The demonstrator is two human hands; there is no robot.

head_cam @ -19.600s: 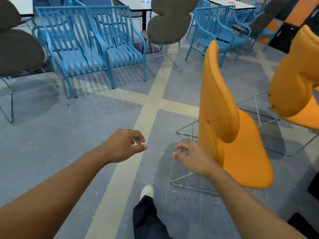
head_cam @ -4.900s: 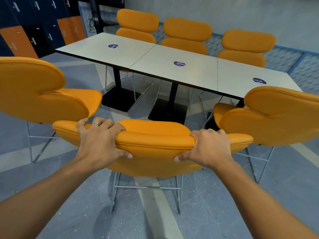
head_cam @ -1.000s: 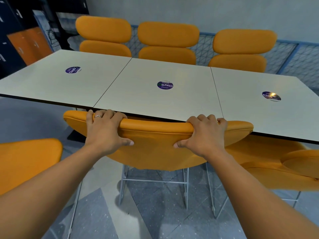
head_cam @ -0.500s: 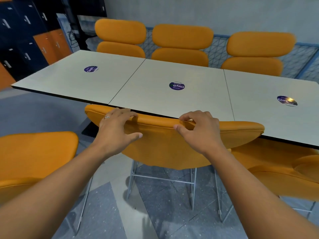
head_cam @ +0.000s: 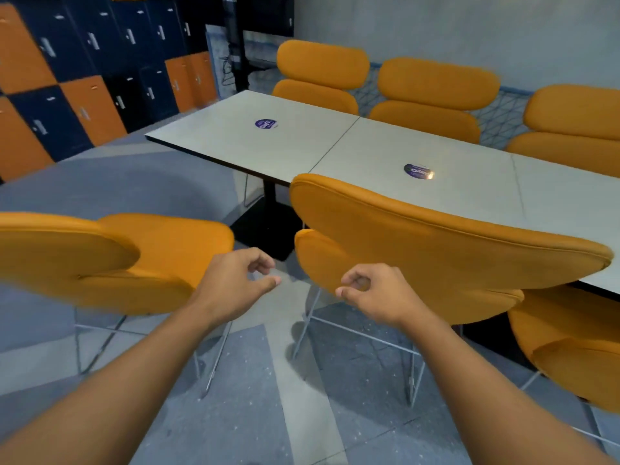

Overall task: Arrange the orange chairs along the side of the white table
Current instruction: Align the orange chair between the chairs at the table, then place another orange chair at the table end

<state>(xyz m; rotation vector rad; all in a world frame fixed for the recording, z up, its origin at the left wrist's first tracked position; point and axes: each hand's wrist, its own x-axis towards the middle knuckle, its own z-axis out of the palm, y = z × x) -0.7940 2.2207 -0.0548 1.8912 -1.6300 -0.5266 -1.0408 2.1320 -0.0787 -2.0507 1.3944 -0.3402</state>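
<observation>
The white table (head_cam: 335,152) runs from centre to the right edge. An orange chair (head_cam: 446,250) stands tucked against its near side, back toward me. A second orange chair (head_cam: 110,260) stands at the left, away from the table. A third orange chair (head_cam: 570,344) sits at the lower right by the table. My left hand (head_cam: 235,283) hovers between the two nearer chairs, fingers loosely curled, holding nothing. My right hand (head_cam: 372,293) floats just short of the middle chair's back, also curled and empty.
Three orange chairs (head_cam: 432,95) line the table's far side, in front of a blue mesh fence (head_cam: 500,119). Dark blue and orange lockers (head_cam: 84,78) cover the left wall. The table's black pedestal base (head_cam: 268,236) stands on grey floor between the near chairs.
Both hands have let go of the middle chair's back and drawn back toward me. My view has swung left, bringing the left chair and lockers in.
</observation>
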